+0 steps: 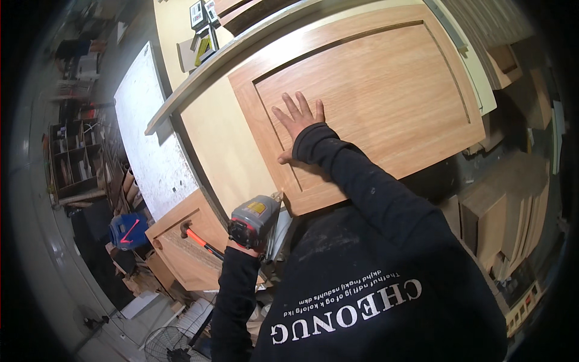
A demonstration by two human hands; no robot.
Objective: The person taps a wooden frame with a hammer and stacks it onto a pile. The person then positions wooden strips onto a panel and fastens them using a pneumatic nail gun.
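Observation:
A pale wooden panel door (374, 90) with a recessed centre lies on the workbench, close to my body. My right hand (298, 120) rests flat on its left part, fingers spread and thumb out to the left. Down at the door's near left corner, my left hand (246, 248) grips a grey and red nail gun (256, 217), whose body hides most of the fingers. The nose of the nail gun sits at the door's edge by that corner; whether it touches the wood I cannot tell.
A hammer (202, 239) with an orange handle lies on a smaller wooden panel (181, 259) at the left. Along the bench's far side runs a long wooden strip (223, 57). Stacked boards (500, 211) stand at right, a blue container (128, 230) at left, a fan (169, 345) below.

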